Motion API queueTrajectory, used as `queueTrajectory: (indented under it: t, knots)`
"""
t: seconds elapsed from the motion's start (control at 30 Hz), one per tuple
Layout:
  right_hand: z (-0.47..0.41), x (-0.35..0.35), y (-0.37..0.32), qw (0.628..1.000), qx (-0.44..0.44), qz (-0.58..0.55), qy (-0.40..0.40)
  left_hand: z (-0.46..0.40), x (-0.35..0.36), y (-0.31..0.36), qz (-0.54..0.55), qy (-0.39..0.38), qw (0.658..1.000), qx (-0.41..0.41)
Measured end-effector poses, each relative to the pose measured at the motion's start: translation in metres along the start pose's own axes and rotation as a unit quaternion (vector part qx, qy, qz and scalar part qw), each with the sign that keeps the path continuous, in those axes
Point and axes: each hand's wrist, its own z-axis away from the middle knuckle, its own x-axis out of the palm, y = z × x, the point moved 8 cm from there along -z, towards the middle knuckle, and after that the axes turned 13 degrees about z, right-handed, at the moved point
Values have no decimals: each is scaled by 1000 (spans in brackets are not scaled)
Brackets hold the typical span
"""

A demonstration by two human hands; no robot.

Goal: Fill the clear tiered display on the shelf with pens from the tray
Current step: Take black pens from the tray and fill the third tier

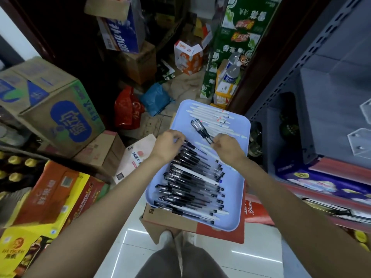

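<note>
A light blue tray (244, 193) sits on a cardboard box in front of me, loaded with several black-capped pens (186, 177) and several white pens (210, 117). My right hand (228, 148) grips a small bunch of black pens (199, 128) by one end, raised over the tray's middle. My left hand (169, 145) has its fingers curled onto a black pen at the top of the pile. The clear tiered display (361, 140) stands on the grey shelf at the right edge, only partly in view.
The tray rests on a brown and red carton (170, 223) on the tiled floor. Stacked cartons (50, 109) crowd the left side, with more boxes and bags behind. A grey metal shelf unit (313, 81) rises at the right, packaged goods (313, 183) below it.
</note>
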Motion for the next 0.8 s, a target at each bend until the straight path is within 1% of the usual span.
queueTrajectory:
  t: [0.07,0.13,0.2,0.27,0.37,0.47,0.53,0.6,0.7,0.8]
  knots:
    - [13,-18,-7,994,5,-112,7,3,-4,19,100,-7,995,-8]
    - [26,-39,-17,984,-1,-178,25,5,-4,44,189,-27,982,-17]
    - [37,-55,-25,982,-10,-181,42,6,1,69,235,-36,971,-14]
    - [47,-69,-28,984,-16,-171,51,3,7,90,236,-27,971,-3]
    - [66,-97,-19,984,-11,-164,71,0,19,124,225,-18,974,13]
    - [89,-137,11,978,1,-171,124,-6,33,163,192,-41,977,82]
    - [108,-173,39,957,0,-214,199,-7,51,195,135,-86,979,129]
    - [129,-206,69,925,-22,-277,261,-8,80,223,78,-143,975,152]
    - [155,-238,114,894,-61,-343,281,4,132,277,22,-202,956,209]
    - [175,-261,170,871,-76,-376,306,11,176,330,-48,-195,939,279]
